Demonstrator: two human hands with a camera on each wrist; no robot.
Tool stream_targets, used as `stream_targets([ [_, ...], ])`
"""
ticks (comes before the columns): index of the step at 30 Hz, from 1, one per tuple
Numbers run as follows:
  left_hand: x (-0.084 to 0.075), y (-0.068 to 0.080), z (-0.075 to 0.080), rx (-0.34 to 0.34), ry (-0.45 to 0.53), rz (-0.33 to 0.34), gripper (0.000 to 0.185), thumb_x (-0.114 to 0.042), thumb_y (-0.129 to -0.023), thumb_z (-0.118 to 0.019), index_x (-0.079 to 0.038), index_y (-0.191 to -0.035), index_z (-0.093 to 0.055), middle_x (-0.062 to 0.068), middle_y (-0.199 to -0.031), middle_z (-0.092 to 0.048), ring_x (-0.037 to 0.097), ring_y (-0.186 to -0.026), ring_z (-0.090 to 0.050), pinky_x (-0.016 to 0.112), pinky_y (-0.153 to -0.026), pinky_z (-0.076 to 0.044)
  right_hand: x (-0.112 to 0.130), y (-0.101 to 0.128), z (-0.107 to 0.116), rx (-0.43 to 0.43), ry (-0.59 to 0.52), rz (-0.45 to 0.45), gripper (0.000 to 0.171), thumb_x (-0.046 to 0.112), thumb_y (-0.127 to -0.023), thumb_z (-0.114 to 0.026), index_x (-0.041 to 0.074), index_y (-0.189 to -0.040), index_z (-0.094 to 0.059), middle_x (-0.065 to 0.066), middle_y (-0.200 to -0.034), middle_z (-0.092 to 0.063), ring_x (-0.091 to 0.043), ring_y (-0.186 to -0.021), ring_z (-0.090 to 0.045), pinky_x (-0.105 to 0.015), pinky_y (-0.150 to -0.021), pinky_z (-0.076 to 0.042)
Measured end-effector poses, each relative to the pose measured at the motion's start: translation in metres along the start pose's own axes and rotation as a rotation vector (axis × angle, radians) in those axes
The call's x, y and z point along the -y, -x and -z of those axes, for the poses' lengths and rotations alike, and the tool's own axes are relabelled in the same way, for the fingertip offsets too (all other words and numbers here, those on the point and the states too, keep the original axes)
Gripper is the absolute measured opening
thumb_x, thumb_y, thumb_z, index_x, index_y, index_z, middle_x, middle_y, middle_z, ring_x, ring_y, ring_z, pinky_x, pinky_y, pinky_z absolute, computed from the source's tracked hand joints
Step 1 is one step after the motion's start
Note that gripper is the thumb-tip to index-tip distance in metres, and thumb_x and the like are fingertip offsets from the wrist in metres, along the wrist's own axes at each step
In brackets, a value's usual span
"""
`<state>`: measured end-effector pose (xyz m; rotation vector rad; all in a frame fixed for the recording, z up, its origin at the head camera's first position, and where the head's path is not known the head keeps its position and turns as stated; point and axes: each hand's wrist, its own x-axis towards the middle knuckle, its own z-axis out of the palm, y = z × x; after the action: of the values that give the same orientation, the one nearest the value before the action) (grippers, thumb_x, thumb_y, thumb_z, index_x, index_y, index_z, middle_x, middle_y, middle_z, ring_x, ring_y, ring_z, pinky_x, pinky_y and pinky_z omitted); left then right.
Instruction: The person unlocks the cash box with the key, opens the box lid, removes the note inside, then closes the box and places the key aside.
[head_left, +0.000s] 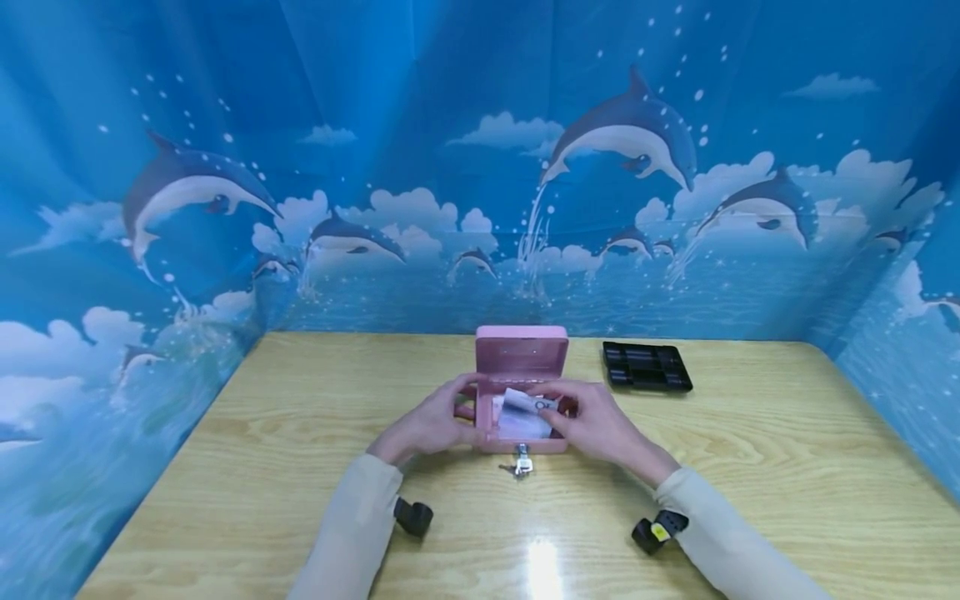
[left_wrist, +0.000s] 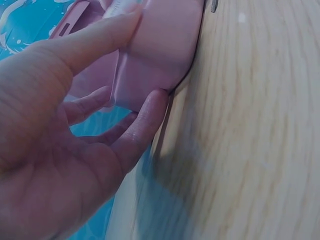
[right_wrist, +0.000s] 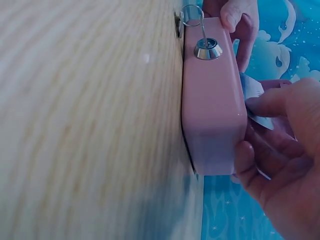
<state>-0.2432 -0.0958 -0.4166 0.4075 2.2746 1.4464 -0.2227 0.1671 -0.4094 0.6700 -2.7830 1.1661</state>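
At the centre of the head view, near the table's middle, sits the pink cash box (head_left: 521, 400), its lid raised upright behind the open tray. Your left hand (head_left: 431, 425) cradles the box's left end: in the left wrist view the thumb lies along the top edge and the fingertips (left_wrist: 150, 107) press the lower corner, so the fingers curl round the box and brace it. Your right hand (head_left: 600, 425) reaches over the right end, fingers bent, pinching the white paper slip (head_left: 525, 410) that stands in the box; in the right wrist view a fingertip presses the slip (right_wrist: 252, 92) just above the front wall.

Judging by its look, the box is painted sheet metal: stiff, smooth, probably slippery, and light enough to skid on the glossy tabletop, so hold it by both ends, not by the lid, which may swing on its hinge. The paper is thin and soft; take it by an edge and avoid creasing it against the rim.

At the front wall, lower centre of the head view, a key (head_left: 522, 460) sits in the lock (right_wrist: 208, 48) with a ring hanging from it, touching the wooden table (head_left: 300, 467). To the upper right of the box, well apart from it, lies a black divided tray (head_left: 647, 367). Behind and to both sides hangs a blue backdrop with dolphins (head_left: 637, 133).
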Motion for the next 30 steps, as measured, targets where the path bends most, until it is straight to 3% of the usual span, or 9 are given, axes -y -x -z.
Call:
stream_targets([
  [8, 0.001, -0.001, 0.001, -0.003, -0.017, 0.011, 0.094, -0.013, -0.079, -0.087, -0.024, -0.157, -0.037, 0.014, -0.15, -0.05, 0.031, -0.128, -0.059, 0.05, -0.11, -0.051, 0.002, 0.001, 0.005, -0.087, -0.058, -0.004, 0.032, 0.005, -0.091, -0.073, 0.015, -0.122, -0.075, -0.008, -0.113, -0.077, -0.012, -0.073, -0.065, -0.023, -0.06, -0.057],
  [17, 0.001, -0.003, 0.001, -0.01, -0.024, 0.008, 0.095, -0.013, -0.078, -0.088, -0.02, -0.157, -0.036, 0.015, -0.139, -0.055, 0.028, -0.117, -0.063, 0.046, -0.104, -0.055, -0.002, 0.003, 0.015, -0.127, -0.151, -0.059, 0.03, 0.004, -0.094, -0.071, 0.013, -0.122, -0.074, -0.012, -0.118, -0.075, -0.012, -0.079, -0.071, -0.027, -0.065, -0.063],
  [22, 0.001, -0.003, 0.001, -0.013, -0.019, 0.019, 0.096, -0.012, -0.077, -0.088, -0.022, -0.157, -0.037, 0.014, -0.138, -0.054, 0.027, -0.115, -0.063, 0.046, -0.103, -0.056, -0.003, 0.005, 0.021, -0.137, -0.205, -0.094, 0.029, 0.005, -0.095, -0.071, 0.013, -0.122, -0.074, -0.013, -0.114, -0.075, -0.02, -0.077, -0.073, -0.037, -0.063, -0.064],
  [26, 0.001, -0.003, 0.001, -0.012, -0.014, 0.018, 0.096, -0.012, -0.077, -0.088, -0.022, -0.157, -0.037, 0.015, -0.138, -0.054, 0.028, -0.116, -0.064, 0.047, -0.103, -0.056, -0.003, 0.008, 0.024, -0.147, -0.2, -0.1, 0.027, 0.006, -0.095, -0.071, 0.012, -0.121, -0.074, -0.013, -0.103, -0.074, -0.03, -0.077, -0.072, -0.038, -0.063, -0.064],
  [30, 0.001, -0.002, 0.001, -0.016, -0.016, 0.03, 0.097, -0.014, -0.076, -0.089, -0.023, -0.157, -0.037, 0.014, -0.138, -0.053, 0.027, -0.116, -0.063, 0.048, -0.104, -0.055, -0.003, 0.012, 0.028, -0.151, -0.187, -0.112, 0.026, 0.007, -0.095, -0.072, 0.012, -0.119, -0.075, -0.012, -0.099, -0.073, -0.028, -0.077, -0.071, -0.037, -0.063, -0.064],
])
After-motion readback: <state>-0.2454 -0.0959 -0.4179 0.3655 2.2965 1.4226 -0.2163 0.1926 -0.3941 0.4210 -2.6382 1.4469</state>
